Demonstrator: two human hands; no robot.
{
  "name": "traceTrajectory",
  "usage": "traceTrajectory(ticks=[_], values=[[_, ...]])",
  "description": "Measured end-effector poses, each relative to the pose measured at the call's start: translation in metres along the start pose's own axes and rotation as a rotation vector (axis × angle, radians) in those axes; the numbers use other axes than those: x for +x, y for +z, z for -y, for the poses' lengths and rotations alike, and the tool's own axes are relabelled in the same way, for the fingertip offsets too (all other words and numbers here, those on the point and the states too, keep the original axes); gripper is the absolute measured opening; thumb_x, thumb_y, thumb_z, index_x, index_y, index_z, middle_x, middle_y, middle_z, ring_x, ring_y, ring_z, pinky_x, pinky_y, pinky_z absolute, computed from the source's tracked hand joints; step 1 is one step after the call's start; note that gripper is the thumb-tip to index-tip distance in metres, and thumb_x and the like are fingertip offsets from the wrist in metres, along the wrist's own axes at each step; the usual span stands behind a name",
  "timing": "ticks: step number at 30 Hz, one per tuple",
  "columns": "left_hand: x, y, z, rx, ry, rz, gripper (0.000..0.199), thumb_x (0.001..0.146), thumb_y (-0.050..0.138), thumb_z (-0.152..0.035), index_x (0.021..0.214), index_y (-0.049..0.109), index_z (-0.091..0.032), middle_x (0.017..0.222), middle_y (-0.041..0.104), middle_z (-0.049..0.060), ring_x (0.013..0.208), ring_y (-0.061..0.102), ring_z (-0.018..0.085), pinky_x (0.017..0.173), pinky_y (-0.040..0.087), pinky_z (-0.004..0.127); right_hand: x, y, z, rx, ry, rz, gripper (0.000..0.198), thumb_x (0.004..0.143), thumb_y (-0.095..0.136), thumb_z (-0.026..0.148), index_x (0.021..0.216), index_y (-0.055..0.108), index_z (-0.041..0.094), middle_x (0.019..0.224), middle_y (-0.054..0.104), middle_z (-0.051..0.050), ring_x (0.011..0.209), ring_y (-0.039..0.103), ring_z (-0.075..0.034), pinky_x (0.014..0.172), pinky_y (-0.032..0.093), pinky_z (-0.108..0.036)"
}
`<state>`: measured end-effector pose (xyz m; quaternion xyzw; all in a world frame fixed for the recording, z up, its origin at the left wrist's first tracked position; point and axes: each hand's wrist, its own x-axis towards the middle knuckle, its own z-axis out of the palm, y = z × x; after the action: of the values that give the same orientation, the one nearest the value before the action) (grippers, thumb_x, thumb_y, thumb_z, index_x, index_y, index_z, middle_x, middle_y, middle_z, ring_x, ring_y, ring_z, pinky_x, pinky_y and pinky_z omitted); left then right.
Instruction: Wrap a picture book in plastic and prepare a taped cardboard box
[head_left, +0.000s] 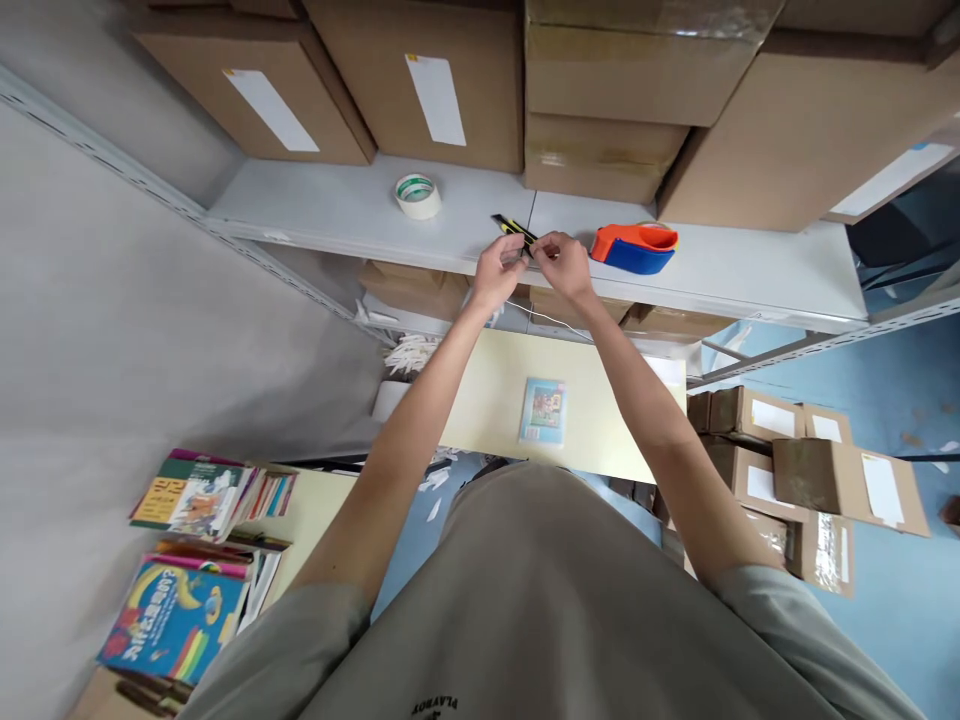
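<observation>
Both arms reach up to a grey metal shelf point(345, 205). My left hand point(496, 272) and my right hand point(564, 262) meet at a black and yellow utility knife point(513, 229), whose far end sticks out past my fingers over the shelf. Both hands pinch its near end. An orange and blue tape dispenser point(636, 248) lies on the shelf just right of my right hand. A roll of white tape point(418, 195) sits further left on the shelf.
Brown cardboard boxes point(442, 80) fill the back of the shelf. Below is a pale yellow table point(600, 420) with a small book point(543, 411). Stacks of colourful books point(191, 545) lie at lower left, several small boxes point(810, 470) on the blue floor at right.
</observation>
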<state>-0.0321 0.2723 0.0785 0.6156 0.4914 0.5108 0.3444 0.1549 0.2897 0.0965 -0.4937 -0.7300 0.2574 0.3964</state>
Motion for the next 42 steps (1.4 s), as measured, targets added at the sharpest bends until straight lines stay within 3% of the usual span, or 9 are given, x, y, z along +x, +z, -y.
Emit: traceTrajectory(ticks=[8, 13, 16, 21, 25, 28, 30, 36, 42], values=[[0.004, -0.012, 0.011, -0.05, 0.001, -0.016, 0.035, 0.097, 0.078, -0.019, 0.131, 0.078, -0.021, 0.142, 0.084, 0.012, 0.139, 0.08, 0.028, 0.128, 0.059, 0.049, 0.052, 0.035, -0.034, -0.142, -0.035, -0.08, 0.046, 0.108, 0.074, 0.062, 0.118, 0.078, 0.017, 0.128, 0.078, -0.016, 0.125, 0.078, -0.034, 0.12, 0.061, -0.061], [-0.011, -0.016, 0.037, -0.049, -0.105, -0.005, 0.039, 0.096, 0.076, -0.013, 0.134, 0.078, -0.02, 0.142, 0.083, 0.012, 0.133, 0.081, 0.028, 0.122, 0.063, 0.048, 0.051, 0.044, -0.047, -0.176, -0.022, -0.049, 0.055, 0.12, 0.05, 0.057, 0.122, 0.076, 0.008, 0.128, 0.078, -0.018, 0.134, 0.074, -0.029, 0.127, 0.053, -0.058], [-0.037, -0.014, 0.064, -0.027, -0.18, -0.02, 0.036, 0.098, 0.073, -0.012, 0.133, 0.078, -0.02, 0.139, 0.084, 0.011, 0.127, 0.082, 0.027, 0.12, 0.065, 0.046, 0.033, 0.045, -0.047, -0.188, -0.037, -0.066, 0.044, 0.118, 0.06, 0.055, 0.13, 0.075, 0.015, 0.134, 0.078, -0.018, 0.137, 0.072, -0.032, 0.129, 0.054, -0.06], [-0.119, -0.001, 0.108, 0.126, -0.369, 0.036, 0.036, 0.098, 0.067, -0.009, 0.13, 0.079, -0.021, 0.138, 0.082, 0.012, 0.127, 0.08, 0.029, 0.123, 0.062, 0.047, -0.041, 0.038, -0.04, -0.192, -0.032, -0.131, 0.048, 0.115, 0.063, 0.056, 0.151, 0.068, 0.025, 0.142, 0.073, -0.015, 0.138, 0.07, -0.036, 0.124, 0.061, -0.067], [-0.205, 0.011, 0.133, 0.369, -0.431, 0.343, 0.049, 0.086, 0.068, -0.004, 0.132, 0.08, -0.017, 0.149, 0.075, 0.02, 0.149, 0.067, 0.038, 0.136, 0.049, 0.056, -0.127, 0.037, -0.038, -0.142, 0.011, -0.103, 0.052, 0.119, 0.05, 0.057, 0.157, 0.064, 0.025, 0.147, 0.068, -0.016, 0.145, 0.068, -0.039, 0.12, 0.061, -0.073], [-0.257, 0.023, 0.145, 0.436, -0.398, 0.564, 0.056, 0.082, 0.069, -0.003, 0.136, 0.078, -0.016, 0.17, 0.06, 0.025, 0.168, 0.048, 0.044, 0.142, 0.038, 0.064, -0.187, 0.039, -0.043, -0.133, 0.132, -0.067, 0.048, 0.117, 0.053, 0.051, 0.157, 0.064, 0.027, 0.148, 0.067, -0.015, 0.142, 0.069, -0.037, 0.118, 0.063, -0.068], [-0.28, 0.033, 0.15, 0.419, -0.402, 0.632, 0.056, 0.083, 0.071, -0.004, 0.137, 0.077, -0.016, 0.178, 0.052, 0.025, 0.174, 0.04, 0.045, 0.145, 0.032, 0.065, -0.224, 0.041, -0.049, -0.146, 0.242, -0.065, 0.047, 0.114, 0.056, 0.046, 0.157, 0.065, 0.029, 0.146, 0.068, -0.014, 0.137, 0.071, -0.035, 0.115, 0.066, -0.062], [-0.296, 0.054, 0.164, 0.43, -0.471, 0.631, 0.057, 0.087, 0.081, -0.011, 0.143, 0.073, -0.019, 0.182, 0.046, 0.026, 0.177, 0.033, 0.048, 0.145, 0.029, 0.07, -0.314, 0.059, -0.06, -0.14, 0.601, -0.128, 0.051, 0.105, 0.06, 0.036, 0.155, 0.066, 0.025, 0.141, 0.066, -0.016, 0.125, 0.075, -0.031, 0.108, 0.068, -0.051], [-0.284, 0.033, 0.178, 0.412, -0.368, 0.725, 0.068, 0.082, 0.088, -0.012, 0.148, 0.072, -0.018, 0.186, 0.044, 0.024, 0.177, 0.034, 0.048, 0.147, 0.027, 0.065, -0.338, 0.113, -0.061, -0.122, 0.804, 0.06, 0.056, 0.1, 0.062, 0.028, 0.155, 0.065, 0.023, 0.147, 0.073, -0.018, 0.136, 0.074, -0.035, 0.118, 0.064, -0.051]])
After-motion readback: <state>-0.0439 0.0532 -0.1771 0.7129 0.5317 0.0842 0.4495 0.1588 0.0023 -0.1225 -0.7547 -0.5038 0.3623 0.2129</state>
